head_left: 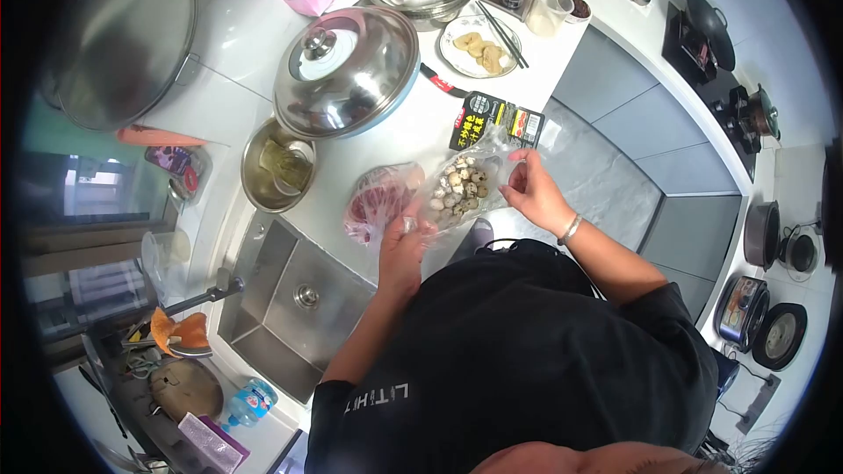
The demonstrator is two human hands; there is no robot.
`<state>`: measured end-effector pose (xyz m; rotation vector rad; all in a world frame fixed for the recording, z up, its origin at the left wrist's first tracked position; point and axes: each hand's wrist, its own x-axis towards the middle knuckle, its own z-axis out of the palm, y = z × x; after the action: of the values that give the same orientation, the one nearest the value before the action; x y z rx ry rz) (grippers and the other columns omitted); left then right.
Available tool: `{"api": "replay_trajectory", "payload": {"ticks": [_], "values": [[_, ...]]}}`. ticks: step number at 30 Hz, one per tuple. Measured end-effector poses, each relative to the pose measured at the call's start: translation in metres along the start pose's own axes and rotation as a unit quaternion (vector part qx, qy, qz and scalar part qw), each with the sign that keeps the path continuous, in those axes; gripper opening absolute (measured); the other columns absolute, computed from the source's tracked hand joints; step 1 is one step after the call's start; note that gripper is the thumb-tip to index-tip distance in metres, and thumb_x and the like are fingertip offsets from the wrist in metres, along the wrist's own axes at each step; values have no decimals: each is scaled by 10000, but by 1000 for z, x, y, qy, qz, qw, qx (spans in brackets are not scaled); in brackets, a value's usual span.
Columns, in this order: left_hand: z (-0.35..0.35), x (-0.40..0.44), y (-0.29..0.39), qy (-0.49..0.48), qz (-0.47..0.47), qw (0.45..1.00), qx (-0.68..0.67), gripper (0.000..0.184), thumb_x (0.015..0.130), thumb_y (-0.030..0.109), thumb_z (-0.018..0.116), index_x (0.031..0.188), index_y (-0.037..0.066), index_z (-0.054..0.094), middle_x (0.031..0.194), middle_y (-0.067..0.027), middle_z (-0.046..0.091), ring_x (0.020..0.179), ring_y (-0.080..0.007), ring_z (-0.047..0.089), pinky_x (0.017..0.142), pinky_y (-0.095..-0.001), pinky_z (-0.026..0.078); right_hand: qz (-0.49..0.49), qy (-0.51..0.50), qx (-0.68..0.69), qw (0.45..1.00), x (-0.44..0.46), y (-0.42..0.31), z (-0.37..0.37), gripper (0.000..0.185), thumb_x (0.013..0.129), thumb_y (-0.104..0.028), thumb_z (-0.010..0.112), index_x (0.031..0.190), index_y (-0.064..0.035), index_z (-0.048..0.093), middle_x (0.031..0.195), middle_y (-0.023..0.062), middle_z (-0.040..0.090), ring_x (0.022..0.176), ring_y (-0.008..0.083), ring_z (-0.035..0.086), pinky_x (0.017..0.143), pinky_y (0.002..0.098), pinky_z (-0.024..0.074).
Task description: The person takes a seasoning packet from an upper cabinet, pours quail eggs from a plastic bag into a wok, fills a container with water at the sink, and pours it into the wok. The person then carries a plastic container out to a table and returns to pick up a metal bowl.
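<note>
A clear plastic bag of speckled quail eggs hangs between my two hands near the counter's edge. My left hand is closed on the bag's near left end. On the other side, my right hand has its fingers curled together at the bag's right edge, seemingly pinching the film. Left of the eggs lies another clear bag with dark red contents, perhaps meat, close to my left fingers. Just beyond the eggs is a black and yellow printed food packet.
A steel sink lies to the left. Around the counter stand a large domed lid, a steel bowl with something greenish in it, and a plate of sliced food with chopsticks. A stove is at the right.
</note>
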<state>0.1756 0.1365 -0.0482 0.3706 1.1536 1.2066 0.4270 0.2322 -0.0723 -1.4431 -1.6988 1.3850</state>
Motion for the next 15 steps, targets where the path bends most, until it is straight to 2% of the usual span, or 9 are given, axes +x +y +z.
{"api": "replay_trajectory", "payload": {"ticks": [3,4,7,8,11,12,15], "values": [[-2,0,-4,-14,11,1000,25,509,833,-86,491,1333,3,517,1052,-51,581,906,-93,538,805,-226,467,-76,159,-111,978,17,0,12,775,782,-143,769,1346,2,258,756,72,550,628,190,551,601,335,481],[0,0,-4,-18,11,999,26,517,833,-94,466,1337,9,514,1058,-50,564,900,-97,532,796,-231,472,-59,179,-125,974,21,-4,12,772,757,-251,812,1318,13,352,744,81,554,643,200,570,592,340,483],[-2,0,-2,-33,-1,999,25,535,831,-110,413,1341,20,509,1110,-60,527,898,-113,525,787,-247,485,74,47,-158,984,37,6,10,647,763,-314,798,1233,15,499,764,110,570,676,227,603,598,360,492],[-10,4,-4,-40,-12,999,22,534,829,-109,412,1338,19,510,1152,-72,523,910,-119,532,795,-254,490,78,7,-198,977,40,14,10,460,783,-322,766,1082,-7,615,826,138,587,725,276,624,644,382,502],[-14,8,-13,-37,2,999,16,560,826,-99,408,1368,24,473,1257,-99,496,1002,-157,543,870,-292,485,-29,1,-239,971,39,28,16,353,790,-266,750,1011,-21,625,844,143,590,755,321,617,684,392,502],[-11,9,-13,-32,15,999,15,574,826,-95,408,1385,27,454,1289,-107,484,1042,-173,546,903,-308,480,-46,19,-215,975,33,24,19,248,814,-198,713,947,-19,606,860,144,583,778,333,605,712,398,500],[-4,6,-6,-83,120,971,187,631,816,-95,410,1434,29,382,1379,-122,432,1157,-201,520,978,-329,437,-216,127,-169,953,31,19,27,191,852,-157,678,922,-6,585,877,158,574,787,339,594,715,406,498]]}}
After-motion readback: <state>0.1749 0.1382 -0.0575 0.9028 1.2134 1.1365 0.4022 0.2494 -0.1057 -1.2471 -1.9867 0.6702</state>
